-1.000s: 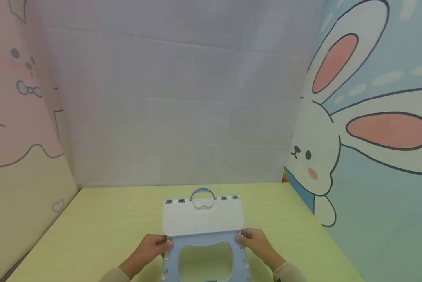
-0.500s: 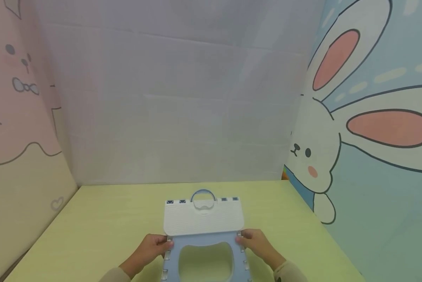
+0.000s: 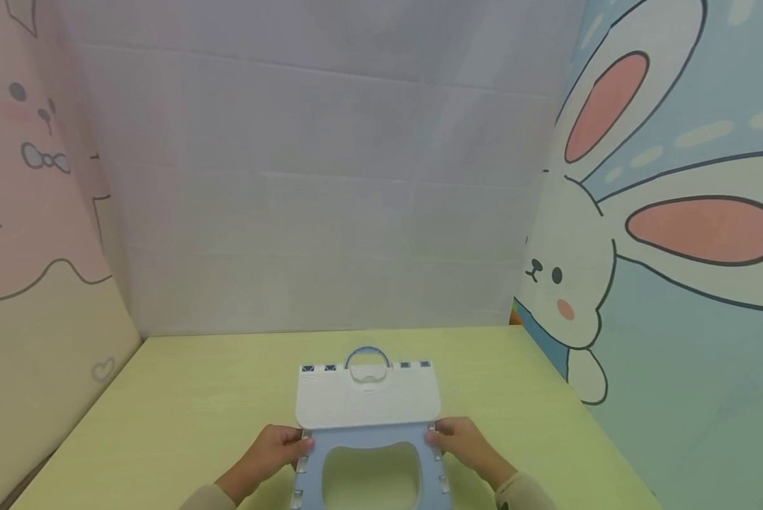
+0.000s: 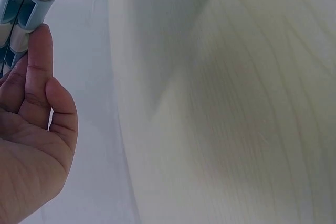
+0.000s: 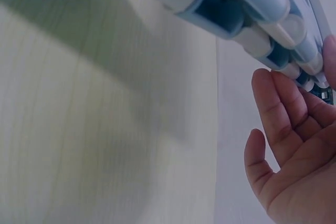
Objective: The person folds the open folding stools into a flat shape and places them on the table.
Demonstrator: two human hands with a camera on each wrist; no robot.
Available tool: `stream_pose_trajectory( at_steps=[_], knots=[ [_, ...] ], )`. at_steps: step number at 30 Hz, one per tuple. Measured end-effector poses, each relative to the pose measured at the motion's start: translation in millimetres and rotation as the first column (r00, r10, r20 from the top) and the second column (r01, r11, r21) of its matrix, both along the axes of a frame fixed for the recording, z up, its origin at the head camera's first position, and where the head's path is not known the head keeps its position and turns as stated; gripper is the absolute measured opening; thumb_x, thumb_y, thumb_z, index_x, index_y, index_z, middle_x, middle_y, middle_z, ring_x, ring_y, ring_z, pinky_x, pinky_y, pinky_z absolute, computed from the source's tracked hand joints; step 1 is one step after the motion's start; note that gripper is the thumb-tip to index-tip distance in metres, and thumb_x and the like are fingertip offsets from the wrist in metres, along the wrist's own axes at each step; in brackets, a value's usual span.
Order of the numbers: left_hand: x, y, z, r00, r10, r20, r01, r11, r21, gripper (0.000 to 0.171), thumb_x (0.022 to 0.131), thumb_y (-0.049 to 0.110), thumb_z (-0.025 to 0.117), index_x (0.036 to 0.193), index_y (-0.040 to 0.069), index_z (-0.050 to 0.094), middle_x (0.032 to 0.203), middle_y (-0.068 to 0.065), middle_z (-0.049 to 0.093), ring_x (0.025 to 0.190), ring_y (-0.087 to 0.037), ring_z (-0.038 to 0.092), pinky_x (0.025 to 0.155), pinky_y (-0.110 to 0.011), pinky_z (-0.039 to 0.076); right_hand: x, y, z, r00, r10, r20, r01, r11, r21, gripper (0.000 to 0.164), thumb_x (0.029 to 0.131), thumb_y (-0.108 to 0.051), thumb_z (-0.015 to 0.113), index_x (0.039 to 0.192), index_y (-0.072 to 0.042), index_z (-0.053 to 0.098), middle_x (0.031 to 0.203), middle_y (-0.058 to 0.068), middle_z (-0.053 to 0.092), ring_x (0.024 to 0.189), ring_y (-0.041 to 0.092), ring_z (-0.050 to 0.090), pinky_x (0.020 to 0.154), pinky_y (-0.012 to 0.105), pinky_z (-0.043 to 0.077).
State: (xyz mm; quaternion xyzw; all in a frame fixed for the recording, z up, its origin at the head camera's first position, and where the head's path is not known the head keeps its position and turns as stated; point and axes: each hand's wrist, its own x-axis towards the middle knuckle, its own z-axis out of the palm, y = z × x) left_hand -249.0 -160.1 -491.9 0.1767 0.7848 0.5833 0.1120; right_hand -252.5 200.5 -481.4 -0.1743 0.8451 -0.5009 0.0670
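Observation:
A folding step stool lies at the near middle of the head view, its white textured top panel [image 3: 368,400] above a blue frame with a large opening. A blue carry handle [image 3: 367,350] stands at its far edge. My left hand [image 3: 274,446] grips the left side of the frame, thumb on the near face. Opposite it, my right hand [image 3: 467,443] holds the right side the same way. In the left wrist view, fingertips touch the stool's hinged edge [image 4: 37,6]. The right wrist view has the fingers under the white and blue hinge joints [image 5: 262,19]. The stool's near end is cut off.
A pale yellow wood-grain table [image 3: 196,397] lies under the stool. A white sheet [image 3: 330,212] hangs at the back. Side panels carry a pink cartoon animal [image 3: 43,212] at left and a white rabbit [image 3: 572,276] at right.
The stool's handle and white panel have dipped slightly lower in the head view. Both hands keep their grip on the sides. The head view itself has shifted a little.

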Motion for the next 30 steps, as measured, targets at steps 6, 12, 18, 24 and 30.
stream_pose_trajectory(
  at_steps=[6, 12, 18, 24, 30],
  knots=[
    [0.7, -0.1, 1.2, 1.0, 0.0, 0.004, 0.001, 1.0, -0.016, 0.034, 0.093, 0.018, 0.061, 0.101, -0.016, 0.064, 0.081, -0.016, 0.07, 0.069, -0.017, 0.063, 0.066, -0.034, 0.052, -0.6, 0.1, -1.8, 1.0, 0.008, 0.018, -0.007, 1.0, -0.014, 0.031, 0.092, -0.015, 0.062, 0.102, 0.014, 0.063, 0.089, 0.016, 0.069, 0.081, 0.024, 0.063, 0.071, 0.038, 0.051],
    [1.4, -0.2, 0.4, 1.0, 0.003, 0.004, -0.003, 1.0, -0.02, 0.033, 0.093, 0.018, 0.061, 0.1, -0.015, 0.064, 0.081, -0.015, 0.07, 0.068, -0.016, 0.062, 0.065, -0.033, 0.052, -0.7, 0.1, -3.2, 1.0, 0.017, 0.025, -0.016, 0.999, -0.028, 0.032, 0.092, -0.016, 0.062, 0.101, 0.015, 0.063, 0.087, 0.016, 0.068, 0.078, 0.021, 0.062, 0.07, 0.037, 0.051],
    [2.9, 0.7, 1.3, 1.0, 0.014, 0.02, -0.013, 0.999, -0.042, 0.034, 0.093, 0.02, 0.062, 0.099, -0.014, 0.065, 0.079, -0.012, 0.07, 0.067, -0.014, 0.061, 0.065, -0.032, 0.05, -1.9, 0.9, -8.4, 0.999, 0.018, 0.029, -0.018, 0.999, -0.029, 0.03, 0.092, -0.014, 0.061, 0.101, 0.015, 0.064, 0.086, 0.015, 0.068, 0.076, 0.02, 0.062, 0.069, 0.035, 0.051],
    [3.7, 0.6, 1.4, 1.0, 0.012, 0.021, -0.011, 0.999, -0.041, 0.034, 0.093, 0.02, 0.061, 0.099, -0.014, 0.065, 0.079, -0.013, 0.07, 0.068, -0.016, 0.061, 0.066, -0.034, 0.05, -3.7, 1.4, -11.6, 0.999, 0.016, 0.033, -0.015, 1.0, -0.026, 0.029, 0.092, -0.014, 0.061, 0.1, 0.014, 0.064, 0.085, 0.012, 0.068, 0.076, 0.02, 0.06, 0.068, 0.035, 0.05],
    [0.9, 0.0, -2.5, 0.999, 0.029, 0.044, -0.026, 0.997, -0.071, 0.037, 0.093, 0.024, 0.062, 0.099, -0.012, 0.066, 0.08, -0.011, 0.07, 0.069, -0.015, 0.06, 0.065, -0.035, 0.049, -3.9, 0.4, -12.4, 0.999, 0.003, 0.049, -0.002, 1.0, -0.012, 0.029, 0.092, -0.015, 0.061, 0.099, 0.014, 0.064, 0.084, 0.01, 0.068, 0.074, 0.017, 0.06, 0.067, 0.034, 0.05]
  ],
)
